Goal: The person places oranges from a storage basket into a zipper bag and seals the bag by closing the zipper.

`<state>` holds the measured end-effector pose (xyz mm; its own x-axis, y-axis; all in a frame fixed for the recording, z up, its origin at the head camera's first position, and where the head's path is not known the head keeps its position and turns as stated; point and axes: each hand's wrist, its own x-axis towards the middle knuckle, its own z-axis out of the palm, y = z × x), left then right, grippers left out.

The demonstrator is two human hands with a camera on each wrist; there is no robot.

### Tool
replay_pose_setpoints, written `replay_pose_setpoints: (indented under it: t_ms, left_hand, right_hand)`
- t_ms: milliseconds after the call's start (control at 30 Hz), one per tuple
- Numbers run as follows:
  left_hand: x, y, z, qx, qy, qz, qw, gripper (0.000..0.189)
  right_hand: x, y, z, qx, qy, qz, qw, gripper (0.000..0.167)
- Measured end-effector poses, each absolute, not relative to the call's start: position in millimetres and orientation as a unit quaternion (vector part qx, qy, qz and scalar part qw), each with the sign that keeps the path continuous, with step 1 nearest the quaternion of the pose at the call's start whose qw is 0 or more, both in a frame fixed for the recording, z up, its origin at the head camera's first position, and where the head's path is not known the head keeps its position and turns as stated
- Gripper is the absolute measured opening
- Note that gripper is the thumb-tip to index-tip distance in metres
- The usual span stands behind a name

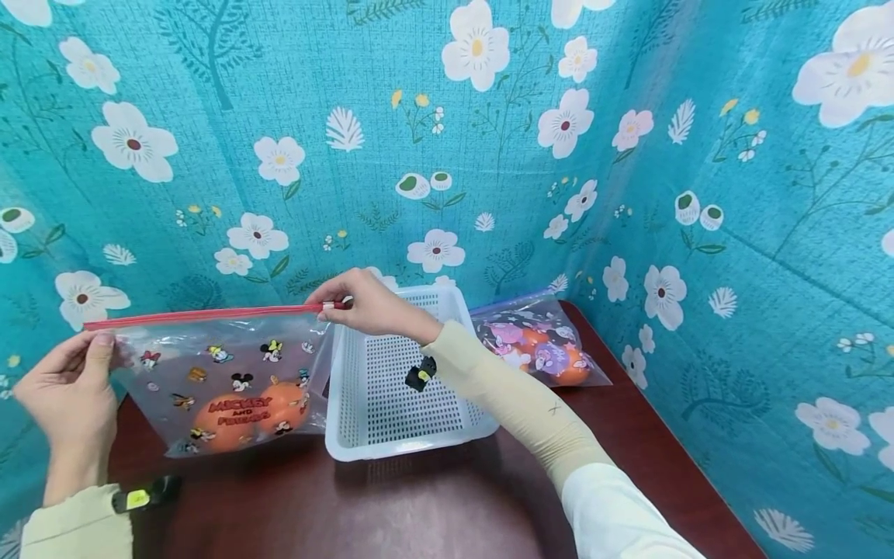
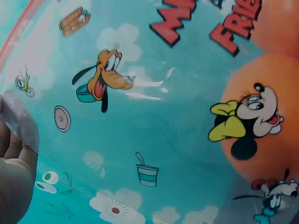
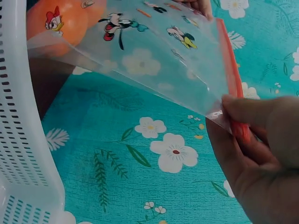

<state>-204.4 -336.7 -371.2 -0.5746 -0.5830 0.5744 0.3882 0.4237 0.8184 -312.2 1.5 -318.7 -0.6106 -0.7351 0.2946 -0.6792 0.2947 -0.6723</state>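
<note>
Both hands hold up a clear zip bag (image 1: pixel 237 365) printed with cartoon characters, stretched by its red zip strip (image 1: pixel 209 314). Orange round fruits (image 1: pixel 226 419) lie at its bottom. My left hand (image 1: pixel 77 388) pinches the upper left corner between thumb and fingers. At the other end, my right hand (image 1: pixel 370 307) grips the red strip. In the right wrist view, the thumb and fingers of that hand (image 3: pixel 266 144) close round the strip's end. The left wrist view shows the bag's printed side up close, with part of the left hand (image 2: pixel 18 177) at its edge.
A white perforated basket (image 1: pixel 412 446) stands on the dark red table (image 1: pixel 349 505), right of the bag and under my right forearm. Beyond it lies a second zip bag (image 1: pixel 538 341) with a purple strip and orange fruits inside. A flowered teal cloth (image 1: pixel 377 155) hangs behind.
</note>
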Motion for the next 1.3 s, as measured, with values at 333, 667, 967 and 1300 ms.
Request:
replay_pose_setpoints:
  t_ms: [333,667,967,1300]
  left_hand:
    - [-201,-345,-371,0.118,-0.688,-0.543,0.467,0.03]
    - [-197,-351,-370,0.138,-0.688,-0.547,0.456,0.032]
    - [-195,-362,-385,0.15,-0.699,-0.553,0.427,0.028]
    - [-194,-369,-401,0.204,-0.723,-0.563,0.343,0.023]
  right_hand:
    - [-302,-19,-310,-0.471,0.77,-0.426,-0.052,0.022]
    - [-300,-15,-303,-0.415,0.781,-0.462,-0.066,0.02]
    - [-304,-18,-322,-0.413,0.79,-0.453,-0.016,0.009]
    - [-309,-22,-346,-0.441,0.788,-0.427,0.047,0.018]
